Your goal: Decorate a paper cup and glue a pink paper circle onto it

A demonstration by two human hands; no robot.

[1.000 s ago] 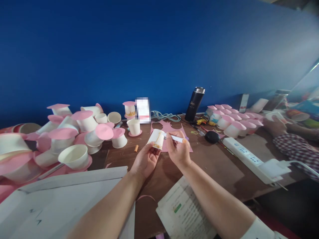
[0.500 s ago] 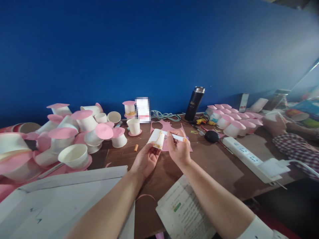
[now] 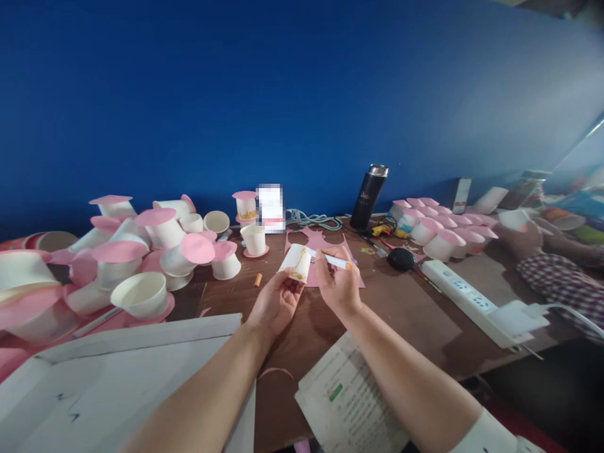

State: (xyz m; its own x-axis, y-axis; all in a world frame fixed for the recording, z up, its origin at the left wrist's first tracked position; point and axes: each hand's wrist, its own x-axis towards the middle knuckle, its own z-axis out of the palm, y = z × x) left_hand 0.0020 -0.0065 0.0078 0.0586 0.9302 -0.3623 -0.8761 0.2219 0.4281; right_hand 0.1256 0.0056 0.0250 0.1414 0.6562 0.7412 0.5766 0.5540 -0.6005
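Note:
My left hand (image 3: pixel 280 299) is closed on a small white paper cup (image 3: pixel 296 259) with orange-yellow lines drawn on its side. The cup is tilted, above the table in front of me. My right hand (image 3: pixel 340 283) grips a white marker (image 3: pixel 336 260) with an orange end, its tip side turned toward the cup's right edge. Whether the tip touches the cup I cannot tell. Behind both hands lies a pink paper sheet (image 3: pixel 321 240) with round pieces cut out. An orange marker cap (image 3: pixel 258 280) rests on the table to the left of the cup.
Many white paper cups with pink discs (image 3: pixel 160 228) crowd the left. More such cups (image 3: pixel 436 223) stand at right, near a black flask (image 3: pixel 369 196), a black mouse (image 3: pixel 401 258) and a power strip (image 3: pixel 465 302). Printed papers (image 3: pixel 349 393) lie below. A co-worker's checked sleeve (image 3: pixel 557 286) shows far right.
Both my hands stay almost in place with the cup and marker. At far right, the co-worker's hands and the white cup in them have shifted slightly.

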